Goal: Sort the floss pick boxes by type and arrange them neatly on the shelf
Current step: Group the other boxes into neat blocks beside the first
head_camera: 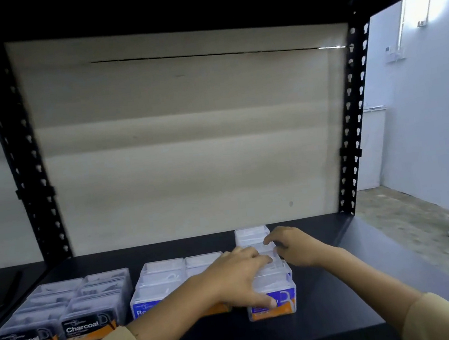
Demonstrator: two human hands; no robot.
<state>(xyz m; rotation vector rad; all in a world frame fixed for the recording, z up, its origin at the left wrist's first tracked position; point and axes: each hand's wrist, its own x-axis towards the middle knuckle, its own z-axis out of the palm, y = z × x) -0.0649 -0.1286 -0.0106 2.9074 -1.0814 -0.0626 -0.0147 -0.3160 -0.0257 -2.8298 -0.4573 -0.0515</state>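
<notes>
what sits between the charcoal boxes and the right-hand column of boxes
Head view: two columns of blue-label boxes, partly hidden under the left hand, between the charcoal boxes and the right column.

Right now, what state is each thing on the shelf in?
Charcoal boxes: closed, grouped in two rows at left.
Blue-label boxes: closed, rows in the middle.
Right-hand row: closed, being straightened.
Left hand: resting on the right-hand row.
Right hand: fingers touching that row.

Dim, blurry, daylight from right window (pixel 416 5)
</notes>
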